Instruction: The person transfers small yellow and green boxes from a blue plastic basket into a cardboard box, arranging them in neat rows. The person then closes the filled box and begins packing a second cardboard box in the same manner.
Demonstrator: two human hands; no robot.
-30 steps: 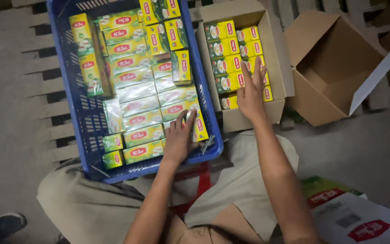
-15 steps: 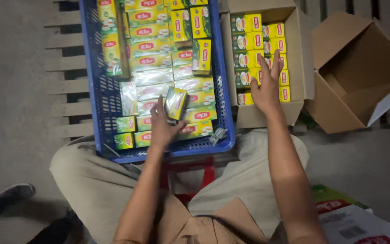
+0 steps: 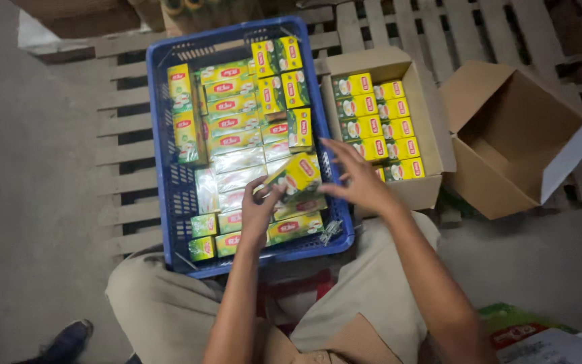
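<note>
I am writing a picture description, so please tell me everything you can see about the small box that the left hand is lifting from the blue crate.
The small box is a yellow and green carton with a red label patch, wrapped in shiny clear film. It looks like thin cardboard, closed and undamaged. It is tilted, lifted above the same kind of boxes packed in the blue crate. The left hand grips its lower end, and the right hand is at its right side; whether they touch is unclear.

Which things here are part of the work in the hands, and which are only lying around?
In use:
- left hand holding a yellow-green packet
- right hand reaching to it
- blue crate of packets
- full carton

Lying about:
- empty carton
- wooden pallet
- printed bag
- shoe
</note>
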